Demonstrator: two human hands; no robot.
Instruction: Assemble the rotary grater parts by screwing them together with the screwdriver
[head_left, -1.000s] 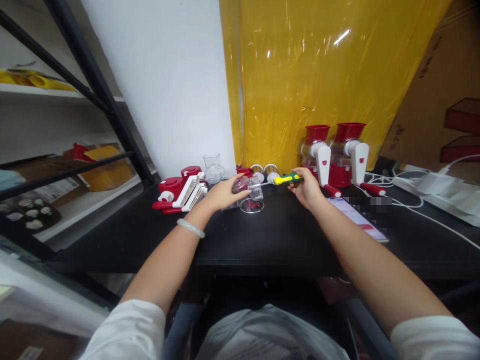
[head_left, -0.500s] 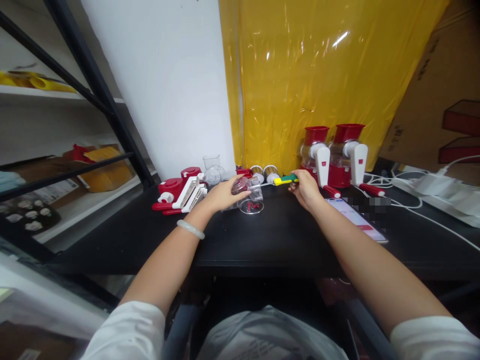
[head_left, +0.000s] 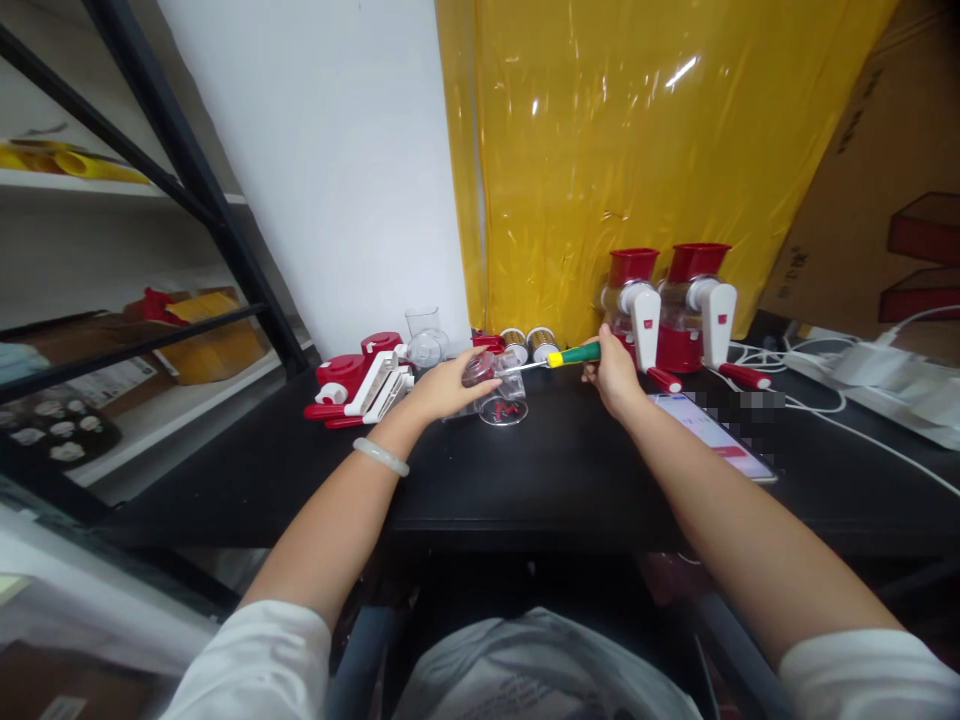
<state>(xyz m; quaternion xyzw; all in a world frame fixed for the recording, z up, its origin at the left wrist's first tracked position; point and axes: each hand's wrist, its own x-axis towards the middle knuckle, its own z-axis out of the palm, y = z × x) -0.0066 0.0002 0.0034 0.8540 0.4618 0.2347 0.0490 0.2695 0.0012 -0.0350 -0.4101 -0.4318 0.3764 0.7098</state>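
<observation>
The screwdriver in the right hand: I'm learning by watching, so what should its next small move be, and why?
Probably a small twist of the screwdriver by the right hand: its shaft points at the clear plastic part, which the left hand grips. Whether the tip is seated is too small to tell.

Behind the black desk (head_left: pixel 480 490) I see a smooth white panel (head_left: pixel 322 150) and, right beside it, a glossy yellow sheet (head_left: pixel 615 140) catching a bright streak of light (head_left: pixel 682 71). To my right stands brown printed cardboard (head_left: pixel 847 200); to my left, a black-framed rack (head_left: pixel 159 120) carries pale shelves (head_left: pixel 82 184) with cardboard boxes (head_left: pixel 202 348).
</observation>
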